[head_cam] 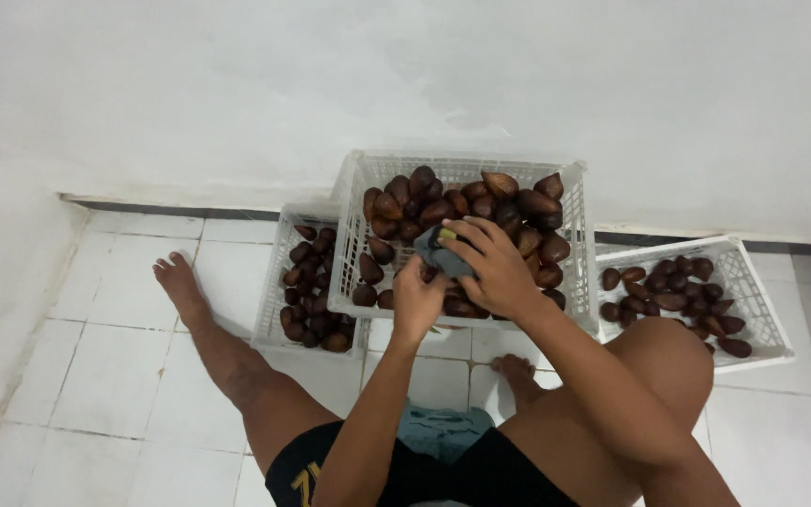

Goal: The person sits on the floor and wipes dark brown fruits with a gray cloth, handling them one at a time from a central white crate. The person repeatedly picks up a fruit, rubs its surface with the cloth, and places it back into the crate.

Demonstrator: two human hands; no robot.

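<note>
Both hands meet over the near edge of the middle white crate (359,244) on the tiled floor (114,376). The right hand (495,268) clamps a grey cloth (438,253); the left hand (417,299) pinches something beneath it, hidden from view.
</note>
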